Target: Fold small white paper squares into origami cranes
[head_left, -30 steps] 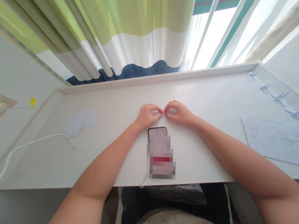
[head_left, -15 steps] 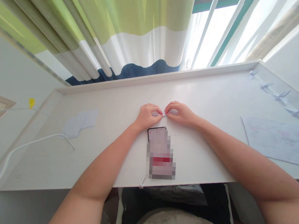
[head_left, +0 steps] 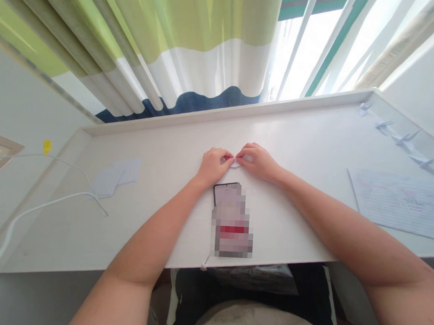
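Between my two hands is a small piece of white paper (head_left: 235, 165), mostly covered by the fingers, so its exact folded shape cannot be made out. My left hand (head_left: 216, 165) pinches it from the left with thumb and fingertips. From the right, my right hand (head_left: 257, 160) pinches it too, the fingertips of both hands nearly meeting. Just below the hands, towards my body, lies a smartphone (head_left: 227, 188) with its screen lit and mostly pixelated. A cord hangs from its lower end over the table's front edge.
On the white table (head_left: 170, 213), loose paper sheets (head_left: 109, 178) lie at the left near a white cable (head_left: 55, 203). At the right is a lined, written sheet (head_left: 400, 203). Several folded paper pieces (head_left: 405, 138) line the right edge. A curtain (head_left: 208, 45) hangs behind the raised back rim.
Both hands have turned slightly upward and drawn their fingertips closer together. The paper's lower edge now shows below the fingertips. The view has shifted a little.
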The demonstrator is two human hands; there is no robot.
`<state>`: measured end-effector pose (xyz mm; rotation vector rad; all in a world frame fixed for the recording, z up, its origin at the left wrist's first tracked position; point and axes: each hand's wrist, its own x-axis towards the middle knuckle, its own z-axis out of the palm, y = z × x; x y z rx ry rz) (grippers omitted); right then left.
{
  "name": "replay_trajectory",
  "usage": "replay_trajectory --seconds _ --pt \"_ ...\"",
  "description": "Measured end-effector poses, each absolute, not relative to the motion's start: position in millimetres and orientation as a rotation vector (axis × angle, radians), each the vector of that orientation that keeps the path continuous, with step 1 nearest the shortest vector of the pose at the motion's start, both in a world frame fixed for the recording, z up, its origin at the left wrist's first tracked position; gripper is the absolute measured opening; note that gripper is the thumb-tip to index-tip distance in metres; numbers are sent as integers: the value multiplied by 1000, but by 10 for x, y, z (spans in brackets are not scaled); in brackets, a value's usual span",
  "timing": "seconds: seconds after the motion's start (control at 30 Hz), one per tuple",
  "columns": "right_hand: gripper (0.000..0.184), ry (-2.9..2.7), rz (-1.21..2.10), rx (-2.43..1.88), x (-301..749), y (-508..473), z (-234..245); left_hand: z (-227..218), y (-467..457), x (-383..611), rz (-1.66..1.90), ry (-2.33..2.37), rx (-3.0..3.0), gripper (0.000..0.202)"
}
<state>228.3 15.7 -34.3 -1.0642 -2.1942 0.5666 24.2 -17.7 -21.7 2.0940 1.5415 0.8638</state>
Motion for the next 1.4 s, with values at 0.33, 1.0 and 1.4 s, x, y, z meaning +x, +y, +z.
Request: replay_trajectory --seconds 0.33,1.0,1.4 --pt "16 -2192 644 -1082 2269 217 -312 -276 -137 234 891 1586 2108 6" --pt "14 -2230 627 -990 2319 174 -320 -258 -118 100 864 1363 2263 13" --pt "18 -2232 675 -970 2359 159 -290 -243 -151 64 844 1260 2273 15"
